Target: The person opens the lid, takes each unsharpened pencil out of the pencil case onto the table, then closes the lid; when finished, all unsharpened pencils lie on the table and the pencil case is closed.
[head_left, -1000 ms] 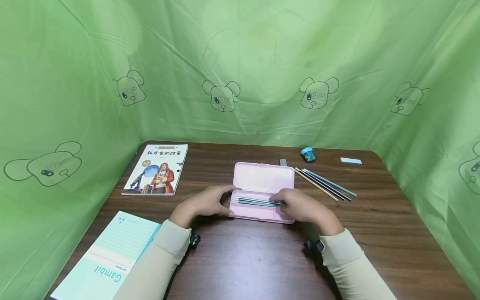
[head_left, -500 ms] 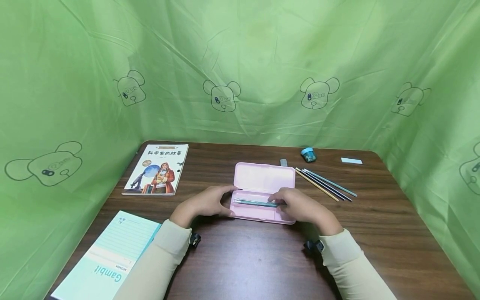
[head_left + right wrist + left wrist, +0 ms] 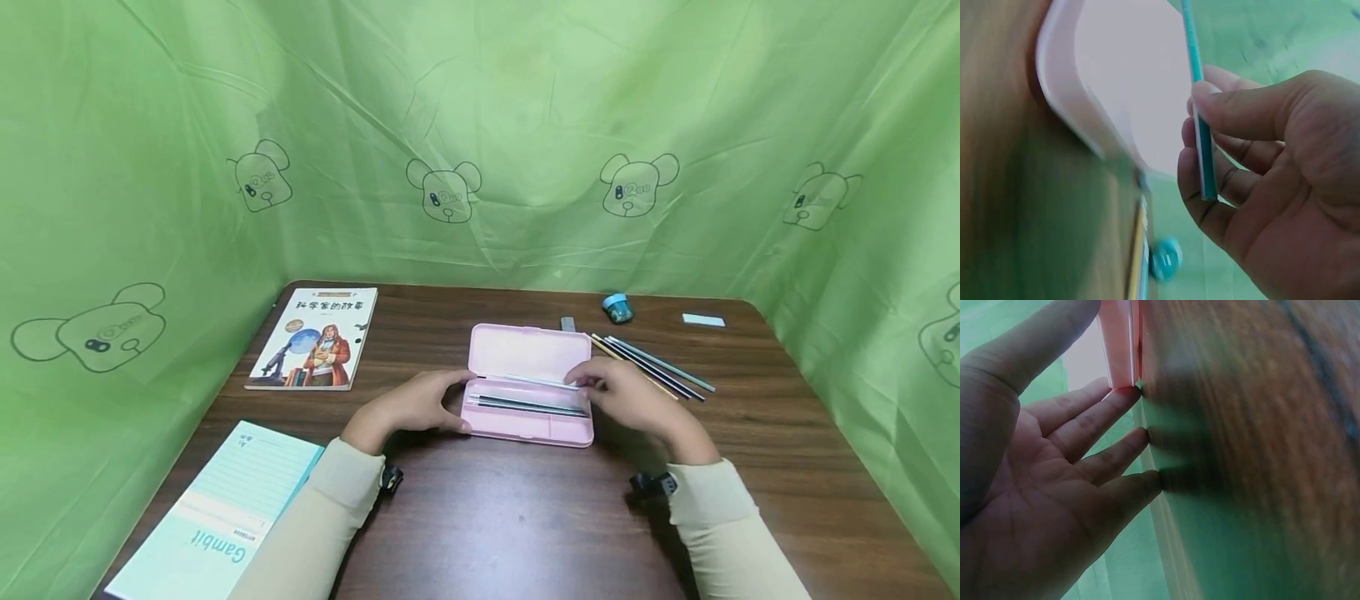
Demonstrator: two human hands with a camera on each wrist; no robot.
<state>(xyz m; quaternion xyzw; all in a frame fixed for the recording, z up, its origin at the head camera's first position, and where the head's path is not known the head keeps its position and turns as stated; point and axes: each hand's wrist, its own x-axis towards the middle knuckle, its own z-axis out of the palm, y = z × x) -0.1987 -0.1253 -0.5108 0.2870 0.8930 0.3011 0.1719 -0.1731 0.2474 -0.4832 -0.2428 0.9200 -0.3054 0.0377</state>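
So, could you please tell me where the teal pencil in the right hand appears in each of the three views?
Head view: teal pencil, a thin pale line below and right of centre, beside the right hand.
Left wrist view: not in it.
Right wrist view: teal pencil, right of centre, running down from the top edge.
Shared landmark: the pink pencil case, in all three views.

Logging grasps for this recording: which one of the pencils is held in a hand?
The teal pencil, pinched by the right hand; the other pencils lie in the pink case or loose on the table.
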